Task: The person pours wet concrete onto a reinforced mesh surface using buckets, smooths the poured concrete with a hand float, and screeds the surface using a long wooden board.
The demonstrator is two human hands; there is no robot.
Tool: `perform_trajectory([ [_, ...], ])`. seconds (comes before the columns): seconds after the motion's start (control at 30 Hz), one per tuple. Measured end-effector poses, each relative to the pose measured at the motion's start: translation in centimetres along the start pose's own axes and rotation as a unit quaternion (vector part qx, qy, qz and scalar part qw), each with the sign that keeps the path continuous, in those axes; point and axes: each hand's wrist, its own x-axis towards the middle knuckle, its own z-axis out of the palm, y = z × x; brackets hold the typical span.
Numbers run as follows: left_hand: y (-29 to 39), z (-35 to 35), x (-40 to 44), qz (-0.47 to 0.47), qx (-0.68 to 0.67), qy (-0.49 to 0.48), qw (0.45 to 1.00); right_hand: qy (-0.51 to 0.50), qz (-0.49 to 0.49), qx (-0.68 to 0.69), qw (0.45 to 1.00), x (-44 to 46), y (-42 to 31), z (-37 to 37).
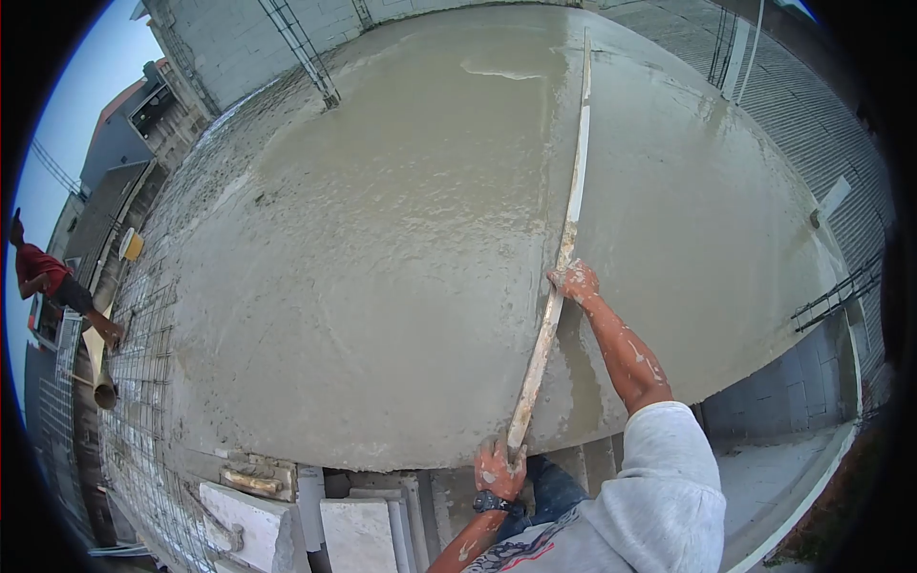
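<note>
A long wooden screed board (546,351), smeared with cement, lies across the wet concrete slab (382,315) from the near edge toward the far wall. My left hand (499,468), with a dark watch on its wrist, is closed round the board's near end, at the slab's edge. Farther up the board, my right hand (575,280) grips it with fingers wrapped over its side. Cement spatters both forearms. To the left of the board the concrete looks wet and rippled; to its right it is smoother.
A person (53,272) in a red shirt stands at the far left near a pipe end (104,394). Wire mesh (143,325) runs along that side. Rebar columns (304,53) rise at the back. White blocks (358,535) lie below the near edge, which drops off.
</note>
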Motion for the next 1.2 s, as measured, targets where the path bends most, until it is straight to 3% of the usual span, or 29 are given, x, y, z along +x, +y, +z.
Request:
perform_trajectory([
  [0.23, 7.5, 5.6, 14.4, 0.060, -0.026, 0.049, 0.997, 0.010, 0.087, -0.007, 0.996, 13.9, 6.3, -4.2],
  [0.47, 8.1, 7.9, 20.9, 0.065, -0.033, 0.014, 0.997, 0.014, 0.106, 0.006, 0.994, 21.1, 8.3, -2.6],
  [0.87, 4.8, 6.4, 22.7, 0.025, -0.089, 0.024, 0.995, 0.026, 0.001, -0.044, 0.999, 23.1, 2.9, 1.0],
  [1.2, 0.6, 3.2, 17.9, -0.008, -0.087, 0.050, 0.995, 0.037, -0.050, -0.086, 0.994, 18.5, -2.4, 2.8],
])
